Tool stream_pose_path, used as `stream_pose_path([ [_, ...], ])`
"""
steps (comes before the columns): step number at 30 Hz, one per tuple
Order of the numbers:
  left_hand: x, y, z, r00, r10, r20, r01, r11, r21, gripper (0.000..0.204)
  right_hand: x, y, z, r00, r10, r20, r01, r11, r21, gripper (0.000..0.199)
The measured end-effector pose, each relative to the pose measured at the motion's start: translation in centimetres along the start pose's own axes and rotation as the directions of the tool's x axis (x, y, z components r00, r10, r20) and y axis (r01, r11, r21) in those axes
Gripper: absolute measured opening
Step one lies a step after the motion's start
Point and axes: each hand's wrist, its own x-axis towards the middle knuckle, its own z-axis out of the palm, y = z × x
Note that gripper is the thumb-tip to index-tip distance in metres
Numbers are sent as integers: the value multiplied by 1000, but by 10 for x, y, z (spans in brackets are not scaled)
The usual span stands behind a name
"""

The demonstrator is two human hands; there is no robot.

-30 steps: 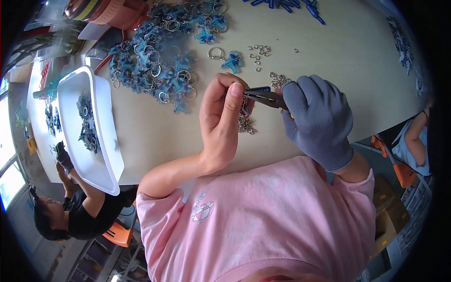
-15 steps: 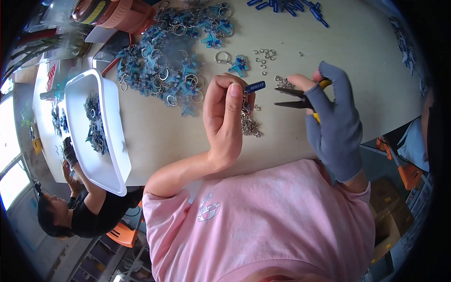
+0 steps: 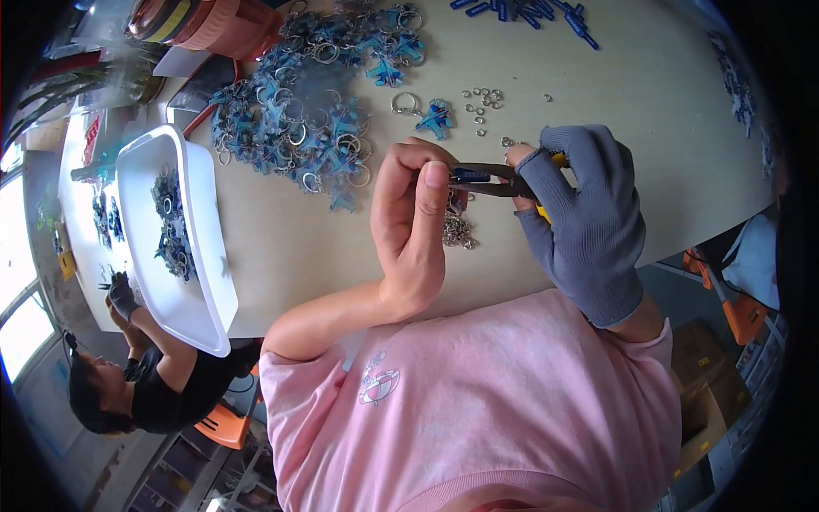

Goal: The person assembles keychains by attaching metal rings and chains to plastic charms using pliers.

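My bare left hand [image 3: 411,226] is closed over the table, thumb and fingers pinching a small dark-blue tag [image 3: 472,175]. What else lies inside its grip is hidden by the fingers. On my right hand [image 3: 589,222] is a grey glove with some fingertips bare; it grips black-jawed pliers [image 3: 514,181] with yellow handles. The plier jaws reach around the tag, their tips close to my left thumb; whether they bite on anything cannot be made out. Below the jaws lies a pile of small metal pieces [image 3: 459,232]. A keychain with a blue plane charm [image 3: 435,119] lies just beyond my left hand.
Many blue plane keychains [image 3: 299,111] are heaped at the far left. Loose metal rings [image 3: 486,98] and dark-blue tags [image 3: 512,8] lie farther back. A white tub [image 3: 223,282] holding more keychains stands left, near a co-worker [image 3: 162,375]. An orange-brown container [image 3: 226,30] is at the back left.
My right hand has moved left with the pliers, bringing their jaws from apart to around the tag at my left fingers. My left hand has barely shifted.
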Motion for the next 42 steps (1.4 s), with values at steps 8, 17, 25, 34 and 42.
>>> stream_pose_path([
  [8, -2, 0, 2, 998, -15, -62, 16, 1000, 11, 16, -5, -5, -2, 998, 45, 49, -47, 998, 38, 24],
  [17, -2, 1, 2, 997, 69, -38, -66, 996, 65, 15, -5, -6, 1, 994, 52, 101, -63, 993, 102, 27],
  [25, -3, 3, 4, 997, 74, -29, -73, 996, 51, 15, -3, -7, -2, 1000, 11, 22, -10, 999, -38, 26],
  [34, -3, -2, 2, 999, 34, -6, -34, 999, -35, 15, -2, -4, 8, 1000, 6, -24, -10, 989, -151, 20],
  [42, -6, -5, 3, 996, 62, -70, -64, 997, -35, 15, -2, -7, 6, 998, 39, 59, -42, 998, 50, 27],
])
